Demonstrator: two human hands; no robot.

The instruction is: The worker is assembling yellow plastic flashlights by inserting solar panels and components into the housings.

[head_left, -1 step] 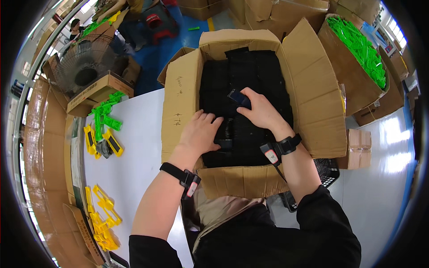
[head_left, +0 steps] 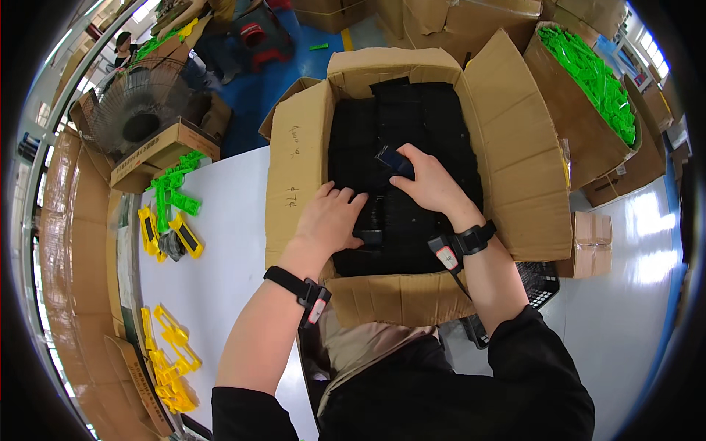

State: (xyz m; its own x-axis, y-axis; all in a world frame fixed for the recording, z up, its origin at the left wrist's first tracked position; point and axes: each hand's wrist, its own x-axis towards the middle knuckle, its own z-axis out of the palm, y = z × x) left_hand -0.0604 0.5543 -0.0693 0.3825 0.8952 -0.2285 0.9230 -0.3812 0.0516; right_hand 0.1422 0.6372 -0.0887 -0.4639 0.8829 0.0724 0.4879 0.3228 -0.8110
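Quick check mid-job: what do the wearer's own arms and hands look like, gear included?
Left hand and right hand are both ungloved. Each wrist wears a black strap, left and right, with a small black module bearing a white, red-edged label, left and right. A dark cable hangs by the right module. Both sleeves, left and right, are short and black.

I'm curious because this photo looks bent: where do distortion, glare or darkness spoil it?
Head view: the left cardboard panel bows near the picture's edge; head view: white glare marks the floor at right; head view: black contents in the open box blend together, outlines hard to tell.
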